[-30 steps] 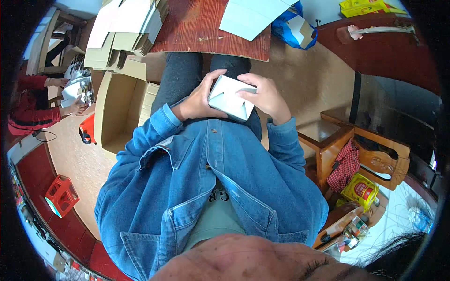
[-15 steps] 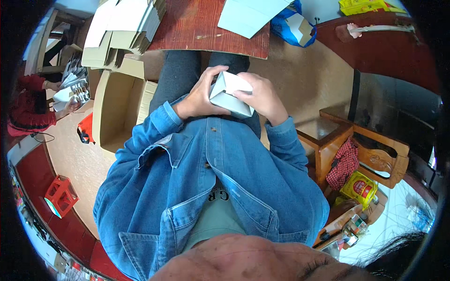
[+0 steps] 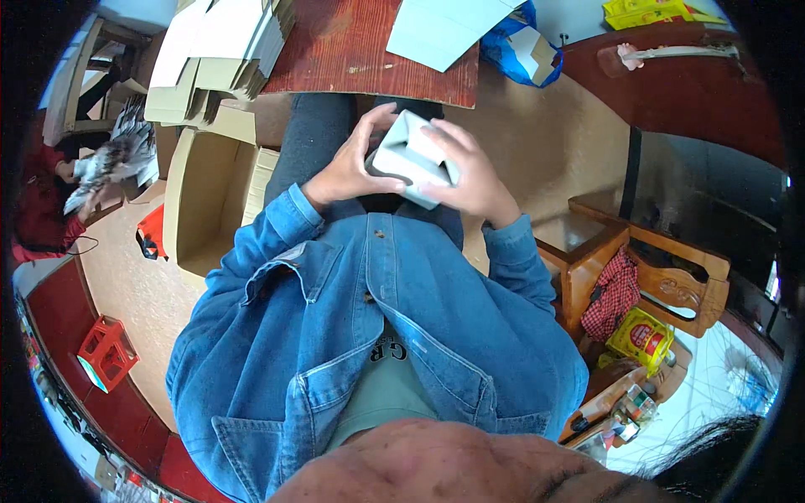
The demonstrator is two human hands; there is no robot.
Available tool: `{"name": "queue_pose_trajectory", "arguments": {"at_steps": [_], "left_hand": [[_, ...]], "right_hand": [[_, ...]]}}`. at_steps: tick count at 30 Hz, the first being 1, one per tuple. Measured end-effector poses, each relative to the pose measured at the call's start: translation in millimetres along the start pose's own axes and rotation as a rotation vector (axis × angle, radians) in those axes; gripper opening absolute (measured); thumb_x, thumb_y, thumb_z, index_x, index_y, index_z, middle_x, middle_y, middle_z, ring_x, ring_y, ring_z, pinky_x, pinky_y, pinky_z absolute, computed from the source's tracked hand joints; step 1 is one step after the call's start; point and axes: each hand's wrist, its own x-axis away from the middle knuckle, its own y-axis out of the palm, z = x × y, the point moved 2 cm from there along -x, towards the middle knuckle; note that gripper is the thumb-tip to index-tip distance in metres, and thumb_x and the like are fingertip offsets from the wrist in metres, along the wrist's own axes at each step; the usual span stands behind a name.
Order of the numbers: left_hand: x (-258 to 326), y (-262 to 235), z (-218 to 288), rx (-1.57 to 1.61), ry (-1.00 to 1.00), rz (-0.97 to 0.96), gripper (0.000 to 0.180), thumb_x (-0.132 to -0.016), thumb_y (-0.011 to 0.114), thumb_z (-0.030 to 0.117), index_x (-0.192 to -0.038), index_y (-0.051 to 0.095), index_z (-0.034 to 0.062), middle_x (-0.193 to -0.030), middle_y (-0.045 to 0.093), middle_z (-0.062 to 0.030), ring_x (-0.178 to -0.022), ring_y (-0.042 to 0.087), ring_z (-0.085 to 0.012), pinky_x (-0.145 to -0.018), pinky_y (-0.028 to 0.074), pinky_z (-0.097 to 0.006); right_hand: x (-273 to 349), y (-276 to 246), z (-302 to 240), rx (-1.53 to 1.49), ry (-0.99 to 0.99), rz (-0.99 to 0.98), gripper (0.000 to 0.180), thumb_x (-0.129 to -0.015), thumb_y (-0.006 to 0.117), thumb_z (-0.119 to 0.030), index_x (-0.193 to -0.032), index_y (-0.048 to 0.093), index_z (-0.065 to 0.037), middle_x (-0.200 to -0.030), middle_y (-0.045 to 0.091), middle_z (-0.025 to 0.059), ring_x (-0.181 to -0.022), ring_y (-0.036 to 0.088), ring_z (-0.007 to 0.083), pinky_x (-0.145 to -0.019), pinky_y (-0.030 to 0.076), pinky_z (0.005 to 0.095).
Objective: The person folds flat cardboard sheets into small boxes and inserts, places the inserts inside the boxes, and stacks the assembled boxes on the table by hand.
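Note:
A small white cardboard box (image 3: 401, 161) is held above my lap, just short of the table. Its end faces up, with folded flaps and dark gaps between them. Around its left side my left hand (image 3: 348, 169) is curved, thumb on the near side and fingers at the far side. My right hand (image 3: 471, 178) grips the opposite side, its fingers lying over the flaps and its thumb at the near edge. The underside of the box is hidden.
Ahead stands a red wooden table (image 3: 344, 50) with a stack of flat white cartons (image 3: 214, 42) and a white sheet of card (image 3: 449, 29). Left of my legs is an open brown cardboard box (image 3: 189, 201). A wooden chair (image 3: 604, 243) stands right. Another person's red sleeve (image 3: 42, 205) shows far left.
The white box has turned and tilted between my hands, and gaps now show between its flaps. My right fingers have spread across its top. At far left the other person's papers have moved.

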Motion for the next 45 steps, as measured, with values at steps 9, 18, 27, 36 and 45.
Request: {"name": "queue_pose_trajectory", "arguments": {"at_steps": [9,18,27,36,45], "left_hand": [[-1.5,-3.8,28.2,-0.420,0.192,-0.085,0.126,-0.048,0.100,0.028,-0.155,0.033,0.0185,-0.159,0.029,-0.0178,-0.143,0.034,-0.0398,-0.118,0.033,-0.053],[-7.6,-8.8,68.6,-0.870,0.345,-0.165,0.082,-0.061,0.090,0.018,-0.137,0.060,0.0208,-0.156,0.035,-0.0144,-0.141,0.037,-0.0366,-0.114,0.038,-0.050],[-19.7,-19.3,53.9,-0.569,0.318,0.126,0.018,-0.088,0.070,0.015,-0.104,0.073,0.0075,-0.105,0.069,-0.0115,-0.092,0.065,-0.0268,-0.081,0.054,-0.037],[-22.4,-30.4,48.9,-0.793,0.079,0.211,0.022,-0.093,0.069,0.020,-0.080,0.066,0.0023,-0.076,0.066,-0.0111,-0.059,0.059,-0.0284,-0.057,0.047,-0.039],[-28.3,-10.8,37.6,-0.727,0.105,0.137,0.025,-0.091,0.070,0.023,-0.078,0.068,0.0023,-0.067,0.064,-0.0135,-0.058,0.060,-0.0316,-0.058,0.049,-0.041]], "right_hand": [[13.1,19.2,52.5,-1.111,0.687,0.222,0.064,-0.092,0.061,-0.038,-0.136,0.053,0.008,-0.131,0.058,0.0258,-0.113,0.057,0.0330,-0.093,0.047,0.0416],[6.8,39.5,55.5,-1.327,0.868,0.370,0.068,-0.090,0.061,-0.045,-0.135,0.054,0.006,-0.128,0.059,0.0261,-0.112,0.057,0.0319,-0.092,0.046,0.0384],[14.5,19.8,51.0,-0.891,0.808,0.420,0.048,-0.088,0.066,-0.032,-0.121,0.061,0.002,-0.111,0.063,0.0164,-0.095,0.058,0.0234,-0.081,0.046,0.0322],[18.6,-32.4,11.6,-0.550,0.424,0.405,0.014,-0.092,0.065,-0.012,-0.101,0.072,-0.004,-0.093,0.071,0.0052,-0.077,0.057,0.0110,-0.071,0.047,0.0240],[-58.8,31.2,-41.4,0.015,-0.150,0.089,0.015,-0.086,0.059,-0.003,-0.093,0.072,-0.002,-0.089,0.070,0.0156,-0.076,0.064,0.0349,-0.070,0.052,0.0425]]}}
